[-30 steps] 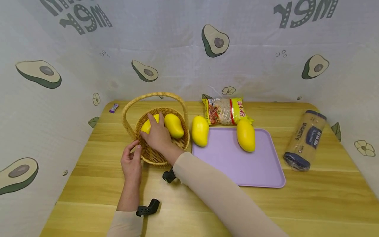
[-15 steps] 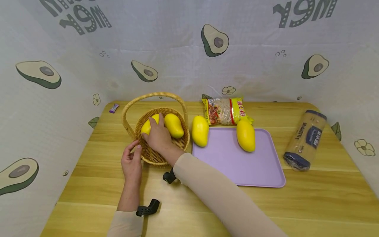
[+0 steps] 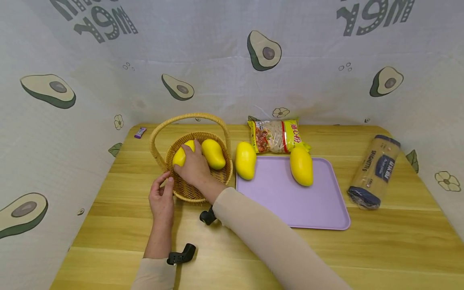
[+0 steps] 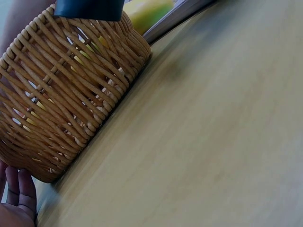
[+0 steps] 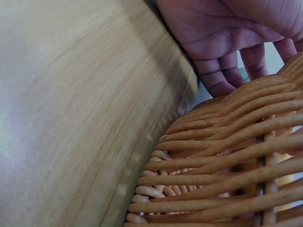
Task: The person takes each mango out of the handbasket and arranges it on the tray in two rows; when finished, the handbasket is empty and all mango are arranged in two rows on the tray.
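In the head view, a wicker basket [image 3: 188, 198] with a tall arched handle stands at the left of the table. My right hand [image 3: 195, 166] reaches inside it and grips a yellow mango [image 3: 179, 156], partly covered by the fingers. A second mango [image 3: 214, 154] lies beside it in the basket. My left hand [image 3: 162, 200] holds the basket's left rim with thumb and forefinger. The left wrist view shows the woven side [image 4: 71, 90] and some fingers [image 4: 21, 189] at its lower corner. In the right wrist view, the left hand [image 5: 227, 38] is against the weave.
A lilac tray [image 3: 286, 205] lies right of the basket. One mango [image 3: 245, 161] overlaps its left edge; another mango [image 3: 301, 167] lies at its back. A yellow food packet [image 3: 275, 136] sits behind. Spaghetti [image 3: 375, 171] is farther right; a small purple packet [image 3: 139, 132] is back left.
Almost nothing changes. My right hand shifts very slightly on the mango inside the basket, baring a little more of it; the left hand stays at the rim.
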Action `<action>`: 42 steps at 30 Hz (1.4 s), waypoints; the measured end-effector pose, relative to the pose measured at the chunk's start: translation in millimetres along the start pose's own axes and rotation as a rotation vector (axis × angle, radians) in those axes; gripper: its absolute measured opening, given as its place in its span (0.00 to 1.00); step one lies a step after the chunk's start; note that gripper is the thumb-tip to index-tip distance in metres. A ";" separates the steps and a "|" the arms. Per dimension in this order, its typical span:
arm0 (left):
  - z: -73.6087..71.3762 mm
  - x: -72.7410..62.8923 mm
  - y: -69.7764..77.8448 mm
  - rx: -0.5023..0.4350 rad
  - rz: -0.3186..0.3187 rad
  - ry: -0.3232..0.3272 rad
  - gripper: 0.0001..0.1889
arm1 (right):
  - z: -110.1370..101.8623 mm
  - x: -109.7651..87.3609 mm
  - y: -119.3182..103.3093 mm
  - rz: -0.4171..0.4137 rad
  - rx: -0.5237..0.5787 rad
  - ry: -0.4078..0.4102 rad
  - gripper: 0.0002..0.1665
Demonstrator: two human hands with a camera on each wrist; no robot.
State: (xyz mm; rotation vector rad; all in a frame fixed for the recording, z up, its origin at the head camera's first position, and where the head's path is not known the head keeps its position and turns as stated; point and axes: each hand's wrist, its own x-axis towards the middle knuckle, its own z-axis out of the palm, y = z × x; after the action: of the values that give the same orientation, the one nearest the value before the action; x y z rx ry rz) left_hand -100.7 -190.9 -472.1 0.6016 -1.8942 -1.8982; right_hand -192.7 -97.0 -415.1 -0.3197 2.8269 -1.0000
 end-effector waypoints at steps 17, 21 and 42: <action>-0.6 -1.1 1.2 0.009 0.001 0.001 0.17 | -3.9 -0.7 -0.4 -0.096 0.086 0.119 0.25; -0.5 -1.6 1.2 0.009 0.005 0.005 0.17 | -6.6 -1.7 -0.3 -0.102 0.094 0.137 0.21; -0.7 -2.6 3.5 0.024 -0.034 -0.015 0.16 | -59.7 -49.8 3.7 -0.147 0.383 0.116 0.23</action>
State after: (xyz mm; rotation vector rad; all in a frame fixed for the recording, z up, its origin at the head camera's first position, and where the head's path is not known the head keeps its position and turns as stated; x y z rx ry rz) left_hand -98.3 -190.1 -468.5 0.6326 -1.9306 -1.9088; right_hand -156.2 -46.1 -368.9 -0.4407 2.6565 -1.6044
